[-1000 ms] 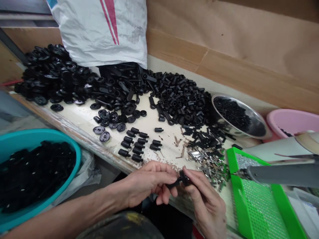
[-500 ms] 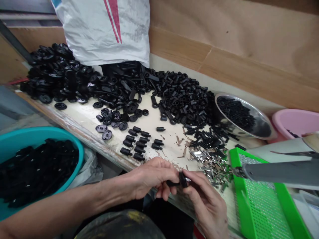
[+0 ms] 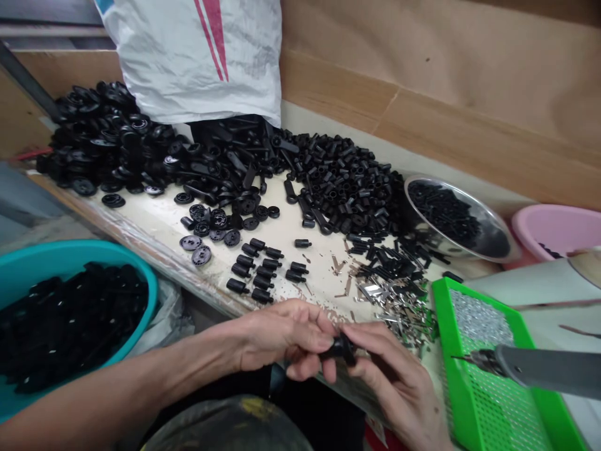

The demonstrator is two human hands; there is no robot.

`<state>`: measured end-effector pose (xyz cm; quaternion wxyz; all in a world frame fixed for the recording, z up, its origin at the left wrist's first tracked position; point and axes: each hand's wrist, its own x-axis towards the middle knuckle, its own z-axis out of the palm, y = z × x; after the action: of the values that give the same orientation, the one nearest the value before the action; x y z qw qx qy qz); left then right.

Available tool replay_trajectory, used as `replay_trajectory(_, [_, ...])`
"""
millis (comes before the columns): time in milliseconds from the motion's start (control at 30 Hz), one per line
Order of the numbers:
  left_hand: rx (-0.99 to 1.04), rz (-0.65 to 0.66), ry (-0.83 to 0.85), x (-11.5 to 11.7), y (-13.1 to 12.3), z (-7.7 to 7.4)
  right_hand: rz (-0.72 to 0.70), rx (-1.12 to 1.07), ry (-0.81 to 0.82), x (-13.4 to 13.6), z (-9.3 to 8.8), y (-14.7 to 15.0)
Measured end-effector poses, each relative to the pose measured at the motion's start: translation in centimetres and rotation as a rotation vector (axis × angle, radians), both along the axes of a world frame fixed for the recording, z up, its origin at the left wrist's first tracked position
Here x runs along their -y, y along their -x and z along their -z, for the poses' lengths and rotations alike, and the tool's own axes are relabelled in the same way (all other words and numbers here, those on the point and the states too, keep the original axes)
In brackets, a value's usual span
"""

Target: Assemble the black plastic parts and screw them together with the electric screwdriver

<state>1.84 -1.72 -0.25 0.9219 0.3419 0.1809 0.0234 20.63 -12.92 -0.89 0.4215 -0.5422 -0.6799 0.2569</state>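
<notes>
Both hands meet at the near edge of the white bench (image 3: 154, 219). My left hand (image 3: 286, 338) is closed around a small black plastic part (image 3: 339, 348), thumb and fingers pinching its left end. My right hand (image 3: 394, 382) pinches the same part from the right, fingertips pressed on it. Just beyond the hands lies a scatter of small shiny metal pins (image 3: 399, 307). A row of short black cylinders (image 3: 258, 269) stands a little farther back, with black toothed discs (image 3: 206, 228) to their left.
A teal basin (image 3: 42, 263) of black parts sits low on the left. Heaps of black wheels (image 3: 103, 138) and sleeves (image 3: 347, 181) fill the back. A steel bowl (image 3: 488, 244), pink basin (image 3: 558, 228), green tray (image 3: 493, 376) and hanging grey screwdriver (image 3: 539, 369) are right. A white sack (image 3: 197, 56) leans behind.
The grey screwdriver has dropped lower over the green tray. My hands shifted slightly down, still turning the same black part between them.
</notes>
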Motion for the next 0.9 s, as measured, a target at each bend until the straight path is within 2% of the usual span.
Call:
replay_trajectory(100, [0.053, 0.039, 0.086, 0.2, 0.1, 0.3, -0.015, 0.007, -0.007, 0.1, -0.5, -0.3])
replay_trajectory(300, [-0.022, -0.083, 0.062, 1.1, -0.1, 0.3, -0.026, 0.084, -0.055, 0.4, -0.5, 0.1])
replay_trajectory(433, [0.037, -0.014, 0.178, 1.0, -0.1, 0.5, -0.007, 0.056, -0.083, 0.7, -0.1, 0.0])
replay_trajectory(500, [0.020, -0.028, 0.155, 1.0, -0.2, 0.2, -0.003, 0.053, -0.097, 0.9, -0.2, 0.0])
replay_trajectory(600, [-0.050, -0.091, 0.024, 1.3, -0.3, -0.4, 0.022, 0.048, -0.093, 1.1, -0.3, 0.2])
replay_trajectory(733, [-0.116, -0.199, -0.238, 2.3, -0.5, -0.8, 0.182, -0.031, -0.006, 1.0, -0.1, 1.1])
replay_trajectory(900, [-0.114, -0.330, -0.881, 2.9, -0.3, -0.8, 0.322, -0.478, 0.179, 0.8, 0.8, 2.0])
